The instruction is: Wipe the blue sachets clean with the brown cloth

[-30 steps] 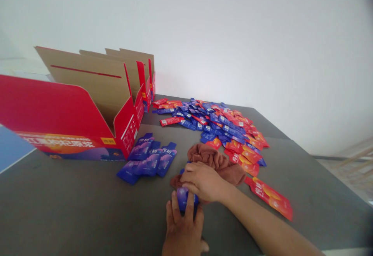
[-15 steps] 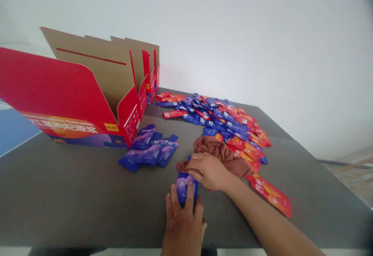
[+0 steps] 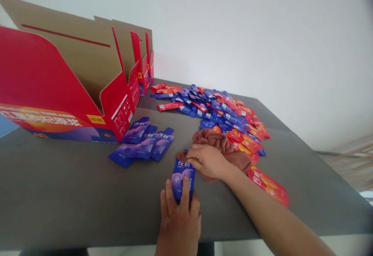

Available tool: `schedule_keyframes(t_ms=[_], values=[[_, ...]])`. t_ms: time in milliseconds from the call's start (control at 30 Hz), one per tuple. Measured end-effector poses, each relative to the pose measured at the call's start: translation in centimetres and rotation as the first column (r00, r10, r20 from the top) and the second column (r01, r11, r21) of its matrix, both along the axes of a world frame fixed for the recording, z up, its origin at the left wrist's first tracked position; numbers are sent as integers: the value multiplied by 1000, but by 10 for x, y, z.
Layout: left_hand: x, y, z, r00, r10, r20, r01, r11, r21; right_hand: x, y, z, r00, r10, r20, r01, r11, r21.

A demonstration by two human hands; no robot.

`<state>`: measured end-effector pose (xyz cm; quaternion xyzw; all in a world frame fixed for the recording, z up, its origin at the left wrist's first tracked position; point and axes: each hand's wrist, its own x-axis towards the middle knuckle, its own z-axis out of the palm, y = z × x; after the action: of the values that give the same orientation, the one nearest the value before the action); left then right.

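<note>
Flat on the table lies a blue-purple pouch (image 3: 182, 176), its printed front facing up. My left hand (image 3: 179, 213) rests over the pouch's near end, fingers spread and pressing it down. My right hand (image 3: 208, 160) is closed on a bunched brown cloth (image 3: 212, 139), and a fold of it touches the pouch's top end. To the left, several more blue-purple pouches (image 3: 142, 143) overlap in a small group. A red-orange pouch (image 3: 269, 186) lies right of the cloth, partly hidden behind my right forearm.
Several open red cartons (image 3: 116, 104) stand in a row at the left, flaps raised. A large mixed pile of blue and red pouches (image 3: 215, 108) spreads across the back of the grey table (image 3: 72, 193). A white wall (image 3: 233, 26) rises behind.
My right hand has drawn the cloth up along the pouch, so the lettering near its top now shows. My left hand stays on the near end. The view has shifted slightly.
</note>
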<state>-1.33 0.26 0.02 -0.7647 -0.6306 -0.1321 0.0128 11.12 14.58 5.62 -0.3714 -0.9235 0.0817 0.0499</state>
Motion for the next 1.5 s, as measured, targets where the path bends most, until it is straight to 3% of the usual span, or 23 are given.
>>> schedule_keyframes(t_ms=[167, 467, 733, 867, 1167, 1500], values=[[-2, 1, -1, 998, -28, 65, 29, 1000, -8, 1, -2, 0, 1000, -20, -6, 20, 1000, 16], [-4, -1, -2, 998, -30, 61, 28, 999, 32, -9, -18, 12, 980, 193, -52, -197, 974, -108], [-4, 0, -5, 997, -31, 70, 28, 998, 48, -3, -4, 0, 1000, -13, -24, 12, 1000, -14], [-3, 1, -5, 996, -31, 79, 28, 999, 43, 0, -2, -2, 999, -42, -17, 42, 999, 7], [-5, 0, -7, 998, -50, 41, 47, 996, 82, -4, -17, 12, 974, 220, -53, -225, 969, -101], [-2, 0, -15, 999, -18, 46, 10, 986, 169, 8, 3, -2, 999, -21, -23, 22, 999, 35]])
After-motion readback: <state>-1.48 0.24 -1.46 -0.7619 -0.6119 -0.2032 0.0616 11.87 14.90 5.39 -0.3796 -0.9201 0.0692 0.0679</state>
